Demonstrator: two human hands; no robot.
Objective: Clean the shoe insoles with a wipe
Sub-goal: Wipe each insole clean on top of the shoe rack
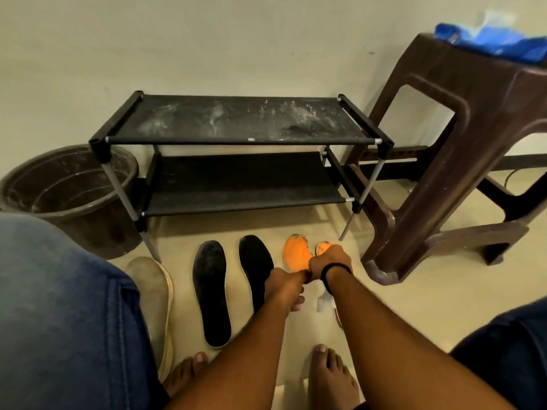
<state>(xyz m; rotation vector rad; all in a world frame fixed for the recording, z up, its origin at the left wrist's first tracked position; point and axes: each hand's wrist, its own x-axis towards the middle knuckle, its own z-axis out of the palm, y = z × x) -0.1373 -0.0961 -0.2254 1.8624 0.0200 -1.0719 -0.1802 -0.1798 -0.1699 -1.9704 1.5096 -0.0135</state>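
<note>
- Pale cream floor (399, 315) meets a plain light wall, seen from above as I sit looking down at my bare feet.
- Two orange insoles (296, 255) lie side by side on the floor, in front of a low rack and just left of a stool leg; their toe ends look smudged dark.
- My right hand (328, 263) is over the right-hand orange insole, fingers curled down onto it; I cannot tell exactly what it grasps.
- A white wipe (324, 303) shows just below my right wrist, beside the arm; whether the hand holds it is hidden.
- My left hand (285, 287) sits close beside the right, at the heel end of the left orange insole; its fingers curl under, and what they grip is hidden.
- Two black insoles (211, 291) lie just left of my hands, side by side, toes pointing away from me.
- A beige insole (154, 297) lies farther left, partly behind my denim-covered knee.
- A black two-tier shoe rack (236, 125), dusty on top, stands against the wall beyond the insoles.
- A dark brown tub (68, 187) sits left of the rack.
- A brown plastic stool (461, 149) stands to the right, with a blue packet (497, 44) on top.
</note>
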